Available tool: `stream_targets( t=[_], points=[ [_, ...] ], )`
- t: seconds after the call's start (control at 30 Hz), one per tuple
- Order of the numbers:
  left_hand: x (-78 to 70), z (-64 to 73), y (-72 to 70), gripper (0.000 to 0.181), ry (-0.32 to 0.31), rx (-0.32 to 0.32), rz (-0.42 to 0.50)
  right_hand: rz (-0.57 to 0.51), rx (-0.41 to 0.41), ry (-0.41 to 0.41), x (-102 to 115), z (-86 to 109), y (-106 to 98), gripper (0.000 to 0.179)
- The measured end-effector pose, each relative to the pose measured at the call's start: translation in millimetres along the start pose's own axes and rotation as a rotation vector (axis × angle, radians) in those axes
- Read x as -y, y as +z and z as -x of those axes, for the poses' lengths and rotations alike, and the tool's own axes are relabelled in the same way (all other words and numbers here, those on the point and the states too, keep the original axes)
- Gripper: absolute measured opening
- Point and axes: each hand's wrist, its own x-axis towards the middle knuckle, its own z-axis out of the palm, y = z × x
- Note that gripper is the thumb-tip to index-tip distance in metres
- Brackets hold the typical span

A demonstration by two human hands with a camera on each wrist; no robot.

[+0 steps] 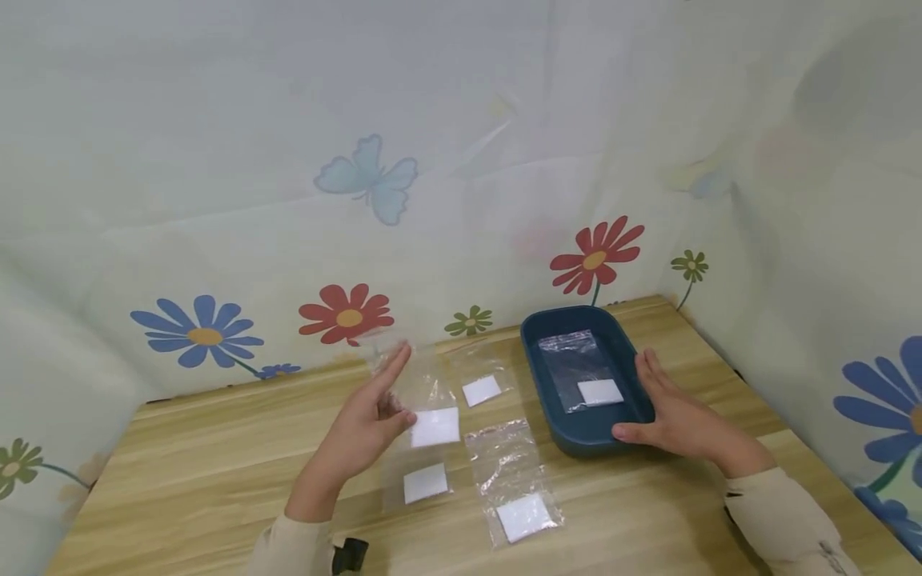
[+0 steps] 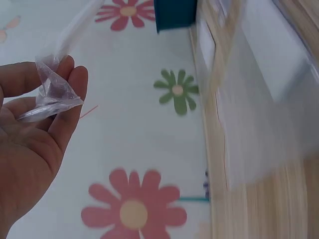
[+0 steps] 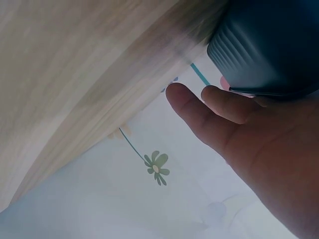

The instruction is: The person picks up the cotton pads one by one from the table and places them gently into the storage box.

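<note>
My left hand holds a clear plastic zip bag by its crumpled upper part, raised above the table. A flat white piece sits at the bottom of that bag. In the left wrist view, the fingers curl around the gathered film. At the right, a dark teal tray holds a similar bag with a white piece inside. My right hand rests against the tray's right side, fingers extended and thumb by the near rim. The tray's ribbed outer wall shows in the right wrist view.
Several more clear bags with white pieces lie on the wooden table: one bag in front, one below the left hand, another near the back edge. A flowered cloth wall stands directly behind.
</note>
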Motion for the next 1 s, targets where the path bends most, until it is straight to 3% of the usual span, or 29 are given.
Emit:
stream_targets(
  t=[0.23, 0.37, 0.57, 0.7, 0.8, 0.9, 1.0],
  points=[
    [-10.1, -43.1, 47.3, 0.089, 0.026, 0.113, 0.1, 0.003, -0.002, 0.013, -1, -0.1, 0, 0.125],
    [-14.6, -64.5, 70.7, 0.09, 0.039, 0.175, 0.103, 0.003, -0.006, 0.007, -1, -0.1, 2, 0.125],
    [-20.0, -94.7, 96.9, 0.093, 0.019, 0.206, 0.177, 0.0, -0.015, -0.005, -2, -0.3, 2, 0.125],
    [-14.5, -113.9, 118.2, 0.092, -0.009, 0.207, 0.224, 0.007, -0.018, -0.01, -3, -0.2, 2, 0.123],
    [-10.2, -126.8, 136.0, 0.089, -0.061, 0.191, 0.278, 0.006, -0.014, -0.007, -4, 0.2, 3, 0.123],
    [-10.5, -138.8, 153.1, 0.086, -0.156, 0.166, 0.331, 0.003, -0.013, -0.006, -5, 0.7, 3, 0.123],
    [-14.4, -149.3, 167.5, 0.084, -0.237, 0.164, 0.315, 0.0, -0.019, -0.026, -6, 1.3, 3, 0.122]
  ],
)
